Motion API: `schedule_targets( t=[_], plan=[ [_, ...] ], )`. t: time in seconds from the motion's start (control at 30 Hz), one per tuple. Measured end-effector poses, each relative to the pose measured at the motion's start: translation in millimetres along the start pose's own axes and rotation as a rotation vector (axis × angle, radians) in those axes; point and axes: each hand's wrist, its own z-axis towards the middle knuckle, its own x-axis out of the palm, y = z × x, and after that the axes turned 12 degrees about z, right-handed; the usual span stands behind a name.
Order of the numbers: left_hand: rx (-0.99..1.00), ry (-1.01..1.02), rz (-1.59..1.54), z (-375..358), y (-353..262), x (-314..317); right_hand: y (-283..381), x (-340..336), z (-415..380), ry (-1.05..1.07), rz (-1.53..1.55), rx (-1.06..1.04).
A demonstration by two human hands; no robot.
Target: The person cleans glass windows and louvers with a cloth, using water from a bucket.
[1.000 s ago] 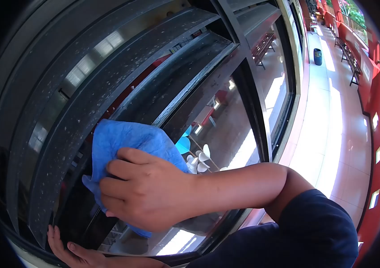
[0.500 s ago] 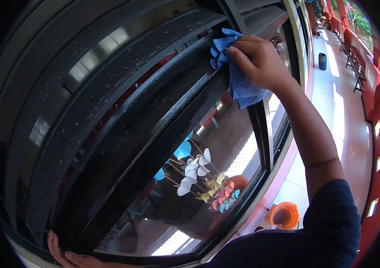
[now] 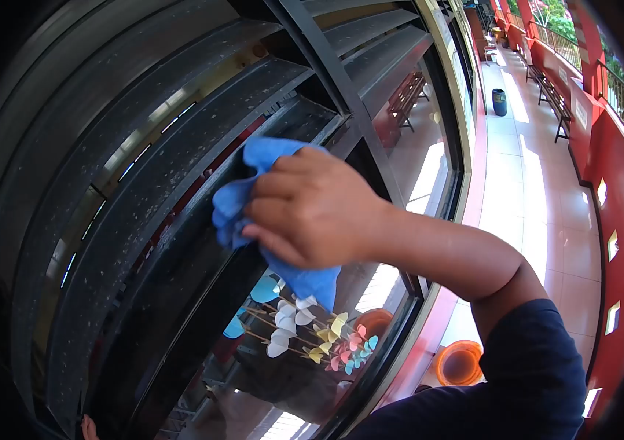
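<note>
In the head view, my right hand point(image 3: 312, 209) is closed around a crumpled blue cloth point(image 3: 303, 282). The cloth lies against a dark louvre slat point(image 3: 173, 257) of the window, and one end hangs below my fingers. At the bottom left edge, only the fingertips of my left hand point(image 3: 90, 427) show, stretched out beside the lower end of the slats; the rest of that hand is out of view. Pale specks cover the slat above point(image 3: 253, 84).
Behind the lower glass stand artificial flowers point(image 3: 286, 323) in several colours. An orange bucket point(image 3: 459, 363) sits on the walkway floor by my right elbow. Further along are a dark bin point(image 3: 499, 103) and a bench point(image 3: 552, 103) beside the red wall point(image 3: 623, 191).
My right hand has moved down and left along the slat with the blue cloth. The view has shifted, and less of my left hand shows.
</note>
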Motion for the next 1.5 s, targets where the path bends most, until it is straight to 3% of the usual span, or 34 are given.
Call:
schedule_targets(
  t=[0.07, 0.17, 0.23, 0.33, 0.4, 0.43, 0.47, 0.57, 0.63, 0.67, 0.73, 0.77, 0.83, 0.87, 0.97, 1.07, 1.23, 1.27, 1.37, 1.47, 1.5],
  plan=[
    [0.009, -0.004, -0.013, -0.5, 2.2, 0.3, -44.3, -20.8, -15.2, -0.081, -0.215, 0.104],
    [0.033, -0.025, -0.005, 0.4, 1.0, 2.7, -85.9, -57.1, -34.1, -0.015, -0.48, 0.274],
    [0.051, -0.021, 0.031, -1.3, 1.9, 4.4, -92.3, -59.1, -34.2, 0.034, -0.471, 0.28],
    [0.045, -0.021, 0.028, -3.1, 5.2, 3.3, -86.3, -59.2, -34.5, -0.267, -0.235, 0.602],
    [0.012, -0.038, -0.027, -3.6, 7.8, 3.1, -86.5, -72.7, -41.9, -0.701, 0.092, 0.865],
    [0.012, -0.015, -0.015, -4.6, 7.9, 2.3, -76.9, -84.2, -44.9, -0.92, 0.423, 0.945],
    [0.013, 0.006, -0.002, -4.5, 7.5, 1.2, -67.4, -88.5, -45.9, -1.22, 0.518, 0.817],
    [0.066, 0.06, 0.023, -2.1, 8.8, -0.1, -64.7, -97.5, -66.5, -1.395, 0.663, 0.433],
    [0.113, 0.074, 0.022, -2.3, 9.6, 0.1, -47.2, -64.9, -52.8, -1.349, 0.658, 0.309],
    [0.004, 0.29, 0.054, -28.2, 46.7, -12.0, -36.0, -52.2, -43.0, -1.327, 0.655, 0.249],
    [-0.02, 0.282, 0.031, -29.0, 46.6, -11.8, -48.0, -25.9, -45.3, -1.006, 0.565, 0.18],
    [-0.032, 0.277, 0.019, -28.8, 46.4, -12.1, -49.9, -12.2, -32.2, -0.938, 0.303, 0.262],
    [-0.036, 0.276, 0.01, -28.2, 44.6, -12.9, -63.3, -5.4, -24.1, -0.523, -0.018, 0.148],
    [-0.036, 0.272, 0.004, -25.6, 41.9, -12.4, -63.7, -2.6, -24.0, -0.344, 0.014, 0.315],
    [0.023, 0.1, 0.023, -5.2, 7.8, -5.5, -66.8, -2.3, -21.1, -0.173, -0.177, 0.358],
    [0.033, 0.286, 0.01, -27.8, 42.8, -13.2, -62.7, -5.1, -13.5, -0.062, -0.195, 0.493],
    [0.158, 0.247, 0.09, -20.9, 28.3, -2.8, -60.1, -2.5, 6.2, -0.01, -0.22, 0.597],
    [0.159, 0.246, 0.094, -20.3, 25.7, -4.6, -49.1, 2.1, 13.4, -0.072, -0.109, 0.718],
    [0.173, 0.255, 0.06, -22.3, 35.5, -5.7, -19.1, 25.7, 17.8, -0.071, 0.023, 0.369],
    [0.095, 0.229, -0.013, -25.0, 36.4, -6.7, -15.9, 26.8, 13.6, -0.056, 0.097, 0.209],
    [0.09, 0.228, -0.009, -26.6, 37.9, -5.9, -20.3, 22.8, 11.4, -0.076, 0.006, 0.288]
  ],
)
